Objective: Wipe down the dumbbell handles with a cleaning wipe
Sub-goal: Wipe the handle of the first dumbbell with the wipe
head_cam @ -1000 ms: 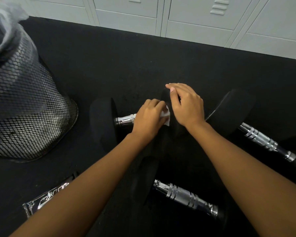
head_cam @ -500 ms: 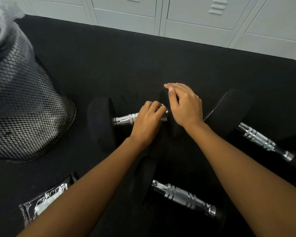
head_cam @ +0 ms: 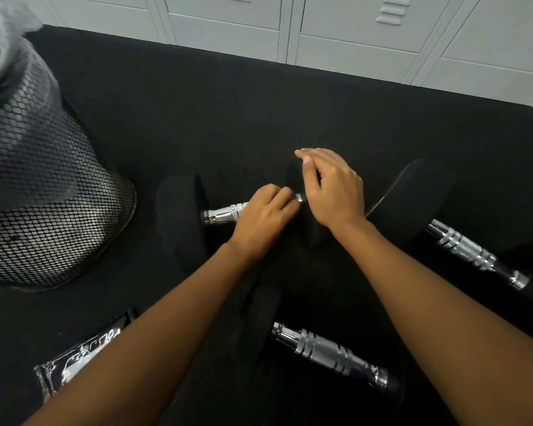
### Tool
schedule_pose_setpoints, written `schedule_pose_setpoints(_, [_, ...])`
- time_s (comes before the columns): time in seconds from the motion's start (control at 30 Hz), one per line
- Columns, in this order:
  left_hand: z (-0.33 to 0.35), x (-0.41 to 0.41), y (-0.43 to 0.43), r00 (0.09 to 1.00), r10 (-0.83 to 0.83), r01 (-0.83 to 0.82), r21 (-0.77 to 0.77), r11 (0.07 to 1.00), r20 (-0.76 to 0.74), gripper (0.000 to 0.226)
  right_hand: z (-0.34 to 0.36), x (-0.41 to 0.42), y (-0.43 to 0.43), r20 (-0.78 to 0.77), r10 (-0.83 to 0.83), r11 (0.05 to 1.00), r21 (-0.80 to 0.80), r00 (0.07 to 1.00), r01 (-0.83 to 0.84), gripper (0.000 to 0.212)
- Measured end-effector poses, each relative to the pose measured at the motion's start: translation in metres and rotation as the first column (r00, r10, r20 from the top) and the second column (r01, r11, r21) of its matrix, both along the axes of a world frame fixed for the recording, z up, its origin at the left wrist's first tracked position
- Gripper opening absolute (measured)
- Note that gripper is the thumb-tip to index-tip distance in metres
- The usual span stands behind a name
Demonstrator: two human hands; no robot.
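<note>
**Step in hand: wiping the middle handle**

1. The left hand [head_cam: 262,221] is wrapped around the middle handle [head_cam: 223,213], fingers curled over the chrome bar. The wipe cannot be seen. It is presumably trapped under those fingers.
2. The right hand [head_cam: 333,192] lies over the black right head [head_cam: 293,179] of the same dumbbell, fingers extended and grasping nothing. It appears to be bracing the weight.
3. Recommended: press down on the head so the dumbbell cannot roll on the floor mat [head_cam: 228,118]. Slide and twist the wipe along the full bar. The bare stretch next to the left head [head_cam: 179,216] needs covering, grooves included.
4. The near handle [head_cam: 326,352] and the right handle [head_cam: 465,247] lie uncovered on the mat, well apart from both hands.

**Containers**

- Mesh bin [head_cam: 53,210], far left: fitted with a grey liner [head_cam: 10,56]. Pale patches show low through the mesh. Whether they are contents or liner cannot be told.
- Packet [head_cam: 74,361], near left: clear wrapper with white material inside, likely wipes. It is partly hidden by the left forearm.
</note>
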State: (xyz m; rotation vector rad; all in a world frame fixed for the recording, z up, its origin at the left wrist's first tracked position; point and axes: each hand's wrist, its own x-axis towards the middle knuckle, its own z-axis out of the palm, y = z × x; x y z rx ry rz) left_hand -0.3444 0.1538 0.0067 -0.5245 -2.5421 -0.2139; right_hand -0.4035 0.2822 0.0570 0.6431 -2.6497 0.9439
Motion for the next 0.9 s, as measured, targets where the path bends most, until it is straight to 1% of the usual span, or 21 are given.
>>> schedule_pose_setpoints(0.07, [0.001,-0.004,0.006,1.000,0.003,-0.003,0.000,1.000,-0.022,0.021,0.000,0.000,0.000,0.000,-0.005,1.000,0.003,1.000,0.005,0.038])
schedule_pose_setpoints(0.2, [0.003,-0.005,0.006,1.000,0.003,-0.004,-0.026,1.000,-0.015,0.022,-0.001,-0.001,0.000,-0.004,-0.008,1.000,-0.006,1.000,0.008,0.037])
schedule_pose_setpoints(0.33, [0.001,0.005,-0.008,1.000,0.008,-0.008,-0.001,1.000,-0.013,0.013,-0.002,-0.001,0.000,-0.010,-0.005,1.000,-0.024,1.000,0.005,0.039])
schedule_pose_setpoints(0.4, [0.001,0.007,-0.009,1.000,0.021,-0.021,0.017,1.000,-0.022,0.016,-0.002,-0.001,0.000,-0.017,-0.009,0.999,-0.031,1.000,0.008,0.040])
schedule_pose_setpoints(0.57, [0.001,-0.002,0.003,0.998,0.068,-0.067,0.030,0.997,-0.017,0.013,-0.002,-0.001,-0.002,0.001,-0.012,1.000,-0.008,1.000,0.012,0.039])
schedule_pose_setpoints(0.63, [0.004,-0.007,0.006,0.998,0.061,-0.061,0.023,0.998,-0.005,0.017,-0.002,-0.001,-0.001,-0.004,-0.009,1.000,-0.005,1.000,0.009,0.039])
schedule_pose_setpoints(0.7, [0.006,-0.008,0.006,0.998,0.062,-0.063,0.050,0.997,0.016,0.019,-0.002,-0.002,0.000,-0.006,-0.009,1.000,-0.011,1.000,0.009,0.038])
schedule_pose_setpoints(0.83, [0.008,0.002,-0.002,0.994,0.053,-0.069,0.159,0.985,0.098,0.012,-0.002,-0.003,-0.001,-0.009,-0.006,1.000,-0.022,1.000,0.006,0.037])
schedule_pose_setpoints(0.9, [0.007,0.009,-0.006,0.986,0.076,-0.109,0.220,0.969,0.151,0.020,-0.003,-0.003,-0.001,-0.006,-0.006,1.000,-0.028,1.000,0.006,0.038])
